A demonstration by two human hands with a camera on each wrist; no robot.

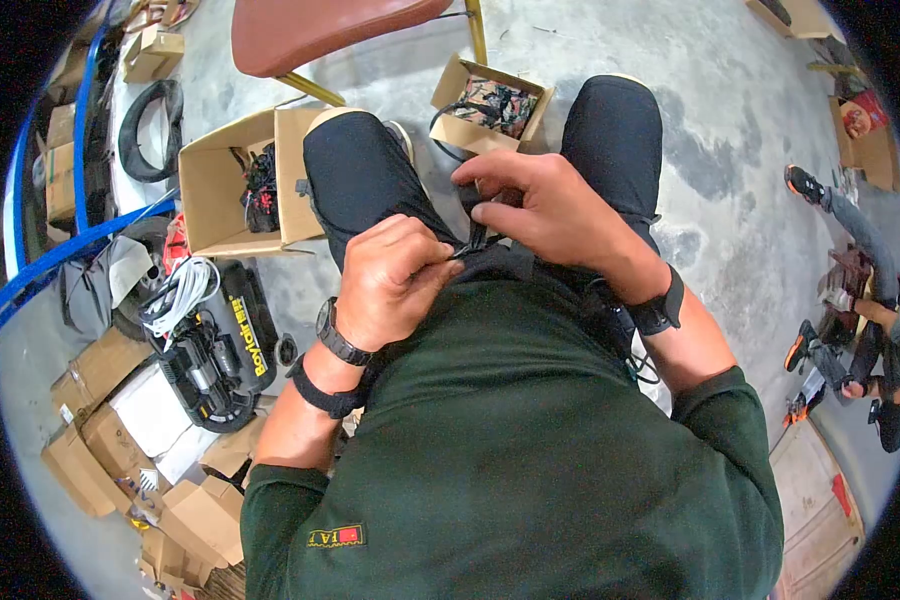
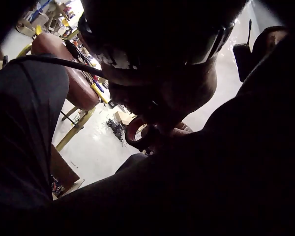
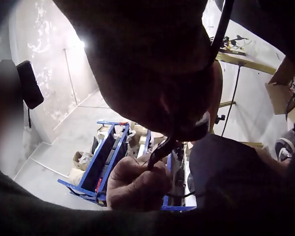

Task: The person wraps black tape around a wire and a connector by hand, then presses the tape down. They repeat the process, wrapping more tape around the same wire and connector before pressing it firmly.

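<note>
Concrete floor (image 1: 710, 220) all round me, workshop clutter everywhere, blue shelf rails (image 1: 85, 251) off to the left and a brown-seated chair (image 1: 335, 35) ahead of my knees. No desk for this one, just my lap. The open cardboard box (image 1: 205, 200) by my left leg has a heap of dark wiring (image 1: 263, 195) in it, and the small carton (image 1: 460, 132) between my feet is full of little wired bits, both parked that close, I'd guess, so I can reach them sitting down. What I'm working on is a black cable (image 1: 475, 240), right in front of my waist, between my two hands. Left hand (image 1: 395, 275) is curled up tight, thumb and forefinger pinching the cable, probably to keep that spot steady. Right hand (image 1: 545, 205) is looser, fingers bent, thumb and forefinger closing on the upper part of it; too dark in there to tell if they've got something else too. Having them this close together likely keeps the short stretch between under control.
</note>
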